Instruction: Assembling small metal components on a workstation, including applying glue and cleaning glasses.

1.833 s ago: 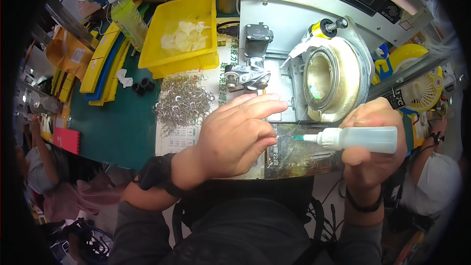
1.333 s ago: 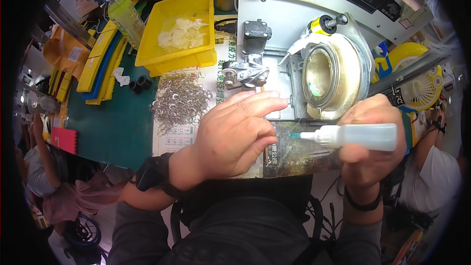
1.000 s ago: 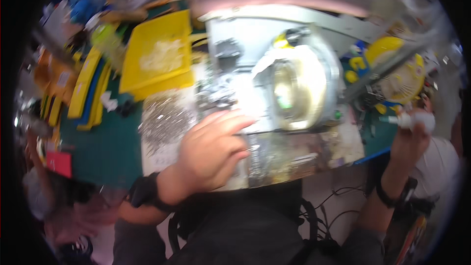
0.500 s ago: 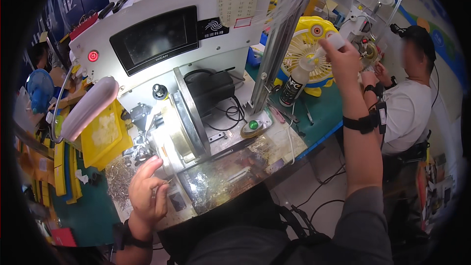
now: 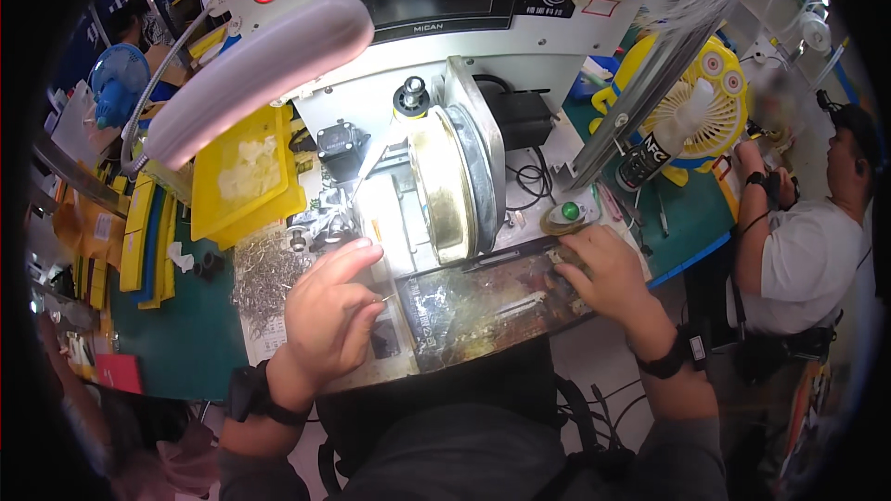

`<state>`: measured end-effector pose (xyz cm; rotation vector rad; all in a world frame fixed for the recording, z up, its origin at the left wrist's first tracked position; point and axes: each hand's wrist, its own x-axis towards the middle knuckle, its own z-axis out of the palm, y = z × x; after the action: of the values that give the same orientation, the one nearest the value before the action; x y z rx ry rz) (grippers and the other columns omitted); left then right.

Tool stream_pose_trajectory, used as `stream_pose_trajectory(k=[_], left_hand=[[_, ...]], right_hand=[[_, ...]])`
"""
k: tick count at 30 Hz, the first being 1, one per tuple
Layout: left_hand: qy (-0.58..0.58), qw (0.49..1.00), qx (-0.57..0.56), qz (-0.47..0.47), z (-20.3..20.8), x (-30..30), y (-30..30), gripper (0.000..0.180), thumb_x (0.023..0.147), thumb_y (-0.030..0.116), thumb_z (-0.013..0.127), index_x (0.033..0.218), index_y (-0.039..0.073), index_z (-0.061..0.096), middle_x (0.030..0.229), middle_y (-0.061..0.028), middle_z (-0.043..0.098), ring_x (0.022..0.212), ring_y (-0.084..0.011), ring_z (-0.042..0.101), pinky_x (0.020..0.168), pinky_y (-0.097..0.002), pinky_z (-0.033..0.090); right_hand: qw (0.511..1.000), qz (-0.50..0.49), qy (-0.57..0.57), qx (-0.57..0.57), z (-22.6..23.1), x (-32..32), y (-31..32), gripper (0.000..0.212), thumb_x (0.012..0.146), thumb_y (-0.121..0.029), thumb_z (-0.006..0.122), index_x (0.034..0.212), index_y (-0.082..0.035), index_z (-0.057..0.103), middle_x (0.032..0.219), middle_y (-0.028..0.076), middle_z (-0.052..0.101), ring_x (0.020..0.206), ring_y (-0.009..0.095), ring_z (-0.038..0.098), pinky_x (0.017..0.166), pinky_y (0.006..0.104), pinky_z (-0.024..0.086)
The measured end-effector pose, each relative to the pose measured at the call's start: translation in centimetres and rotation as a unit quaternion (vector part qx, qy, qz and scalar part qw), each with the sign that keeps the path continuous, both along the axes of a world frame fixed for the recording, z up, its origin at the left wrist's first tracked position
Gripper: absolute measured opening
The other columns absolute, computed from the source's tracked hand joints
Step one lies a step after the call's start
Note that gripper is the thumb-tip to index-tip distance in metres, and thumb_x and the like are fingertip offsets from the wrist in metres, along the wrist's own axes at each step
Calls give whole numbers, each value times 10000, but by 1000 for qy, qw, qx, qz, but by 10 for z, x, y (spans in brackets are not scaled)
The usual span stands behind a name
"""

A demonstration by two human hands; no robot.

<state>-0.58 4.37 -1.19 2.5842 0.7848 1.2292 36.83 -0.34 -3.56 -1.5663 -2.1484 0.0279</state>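
Head view: my left hand (image 5: 327, 315) pinches a thin metallic sliver (image 5: 386, 298), tip likely kept accessible; whether my right hand (image 5: 605, 276) grips, I can't tell.

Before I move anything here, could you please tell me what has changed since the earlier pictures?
The right hand has let go of the white squeeze bottle, which now seems to rest in the black-labelled bottle by the yellow fan, and has come back left and nearer, beside the green button. The left hand still pinches a thin piece; the yellow bin and wire-hook pile stayed put.
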Motion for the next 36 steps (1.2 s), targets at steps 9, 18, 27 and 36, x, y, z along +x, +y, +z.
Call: stream_pose_trajectory(k=[9,18,27,36], left_hand=[[-33,998,-34,-29,-8,-1,-1,177,819,78,739,949,55,620,1252,-198,654,1143,-405,642,950,-469,517],[-50,997,-40,-38,-2,-2,-4,175,771,45,766,888,43,636,1207,-190,672,1093,-401,663,887,-464,540],[-40,998,-24,-53,1,-1,3,189,809,54,765,933,45,623,1196,-222,677,1105,-413,675,912,-474,547],[-33,998,5,-50,2,-1,0,180,800,73,764,906,36,622,1177,-219,689,1093,-397,686,932,-482,545]], right_hand=[[997,54,13,-60,-1,3,1,298,694,-99,805,912,-38,611,942,149,587,893,370,594,766,425,485],[947,-75,265,-164,47,-1,-15,86,872,-1,588,953,8,615,861,29,590,794,89,559,737,246,450],[909,44,412,-48,64,-71,-16,225,1013,-165,569,1044,40,655,882,91,675,723,152,647,654,276,511],[909,210,359,41,89,-118,-4,318,992,-247,661,1032,69,655,813,164,675,685,260,661,635,334,513]])
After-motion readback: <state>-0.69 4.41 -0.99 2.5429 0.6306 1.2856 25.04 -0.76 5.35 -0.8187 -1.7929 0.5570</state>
